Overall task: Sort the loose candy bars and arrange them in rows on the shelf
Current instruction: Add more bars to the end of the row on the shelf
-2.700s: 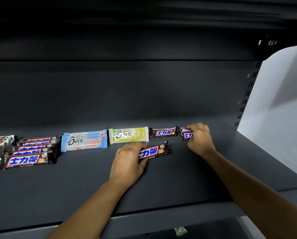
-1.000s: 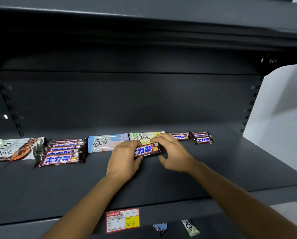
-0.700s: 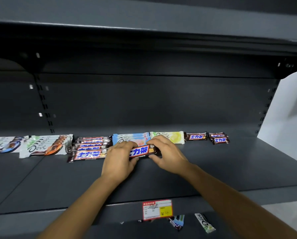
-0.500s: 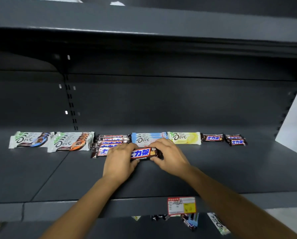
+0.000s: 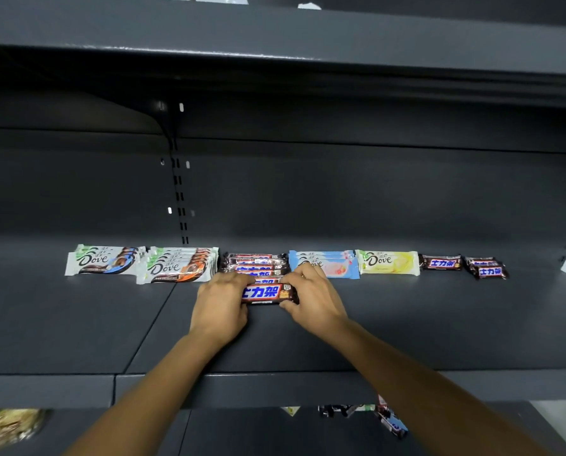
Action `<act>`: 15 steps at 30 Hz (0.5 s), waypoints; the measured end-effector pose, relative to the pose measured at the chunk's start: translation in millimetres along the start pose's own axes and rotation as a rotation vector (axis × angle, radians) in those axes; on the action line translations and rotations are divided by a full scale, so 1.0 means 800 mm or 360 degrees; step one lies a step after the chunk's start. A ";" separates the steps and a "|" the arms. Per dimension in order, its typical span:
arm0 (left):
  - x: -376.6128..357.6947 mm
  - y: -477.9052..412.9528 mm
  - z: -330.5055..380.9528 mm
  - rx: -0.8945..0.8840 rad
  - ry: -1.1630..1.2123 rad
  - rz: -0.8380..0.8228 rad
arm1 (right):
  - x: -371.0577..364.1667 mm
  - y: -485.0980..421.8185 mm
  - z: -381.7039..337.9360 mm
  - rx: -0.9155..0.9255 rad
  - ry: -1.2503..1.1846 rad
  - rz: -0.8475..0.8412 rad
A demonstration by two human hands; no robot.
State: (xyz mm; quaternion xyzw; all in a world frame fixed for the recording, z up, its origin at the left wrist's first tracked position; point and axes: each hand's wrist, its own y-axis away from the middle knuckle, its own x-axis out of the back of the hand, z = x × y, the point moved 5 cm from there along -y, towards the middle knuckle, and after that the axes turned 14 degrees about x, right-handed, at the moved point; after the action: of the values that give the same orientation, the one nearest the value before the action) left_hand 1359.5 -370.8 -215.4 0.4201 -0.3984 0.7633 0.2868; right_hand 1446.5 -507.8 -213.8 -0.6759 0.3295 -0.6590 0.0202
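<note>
Holding a brown candy bar (image 5: 268, 292) by its two ends, I have my left hand (image 5: 220, 306) curled round the left end and my right hand (image 5: 311, 302) pinching the right end, thumb in front and fingers behind. The bar lies lengthwise between the two hands, at the front of a row of brown bars (image 5: 255, 263) that runs back just beyond my fingertips. Whether it touches the shelf (image 5: 439, 324) I cannot tell. Just past my right hand's knuckles sits a pile of blue Dove bars (image 5: 332, 264), then a yellow Dove bar (image 5: 388, 262) further right, then a small brown bar (image 5: 441, 262) and a small brown pair (image 5: 488, 268) well out to the right. Left of my left hand lie an orange-marked Dove pile (image 5: 179, 264) and, farther off, a blue-marked Dove pile (image 5: 103, 260).
</note>
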 end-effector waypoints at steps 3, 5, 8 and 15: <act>-0.002 -0.006 -0.009 0.0022 0.0001 0.0002 | -0.009 -0.006 -0.003 -0.0073 -0.0068 -0.0007; -0.003 -0.009 -0.015 0.0049 0.0015 -0.0003 | -0.014 -0.009 -0.005 -0.0120 -0.0109 -0.0019; -0.007 -0.012 -0.022 0.0086 0.0082 -0.0008 | -0.022 -0.011 -0.007 -0.0170 -0.0161 -0.0029; -0.013 -0.016 -0.028 0.0123 0.0246 -0.0025 | -0.029 -0.015 -0.005 -0.0206 -0.0209 0.0001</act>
State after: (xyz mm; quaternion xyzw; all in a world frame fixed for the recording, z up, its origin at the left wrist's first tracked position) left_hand 1365.3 -346.2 -226.7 0.3739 -0.3419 0.8060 0.3061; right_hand 1450.1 -486.3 -227.9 -0.7174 0.3695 -0.5905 -0.0015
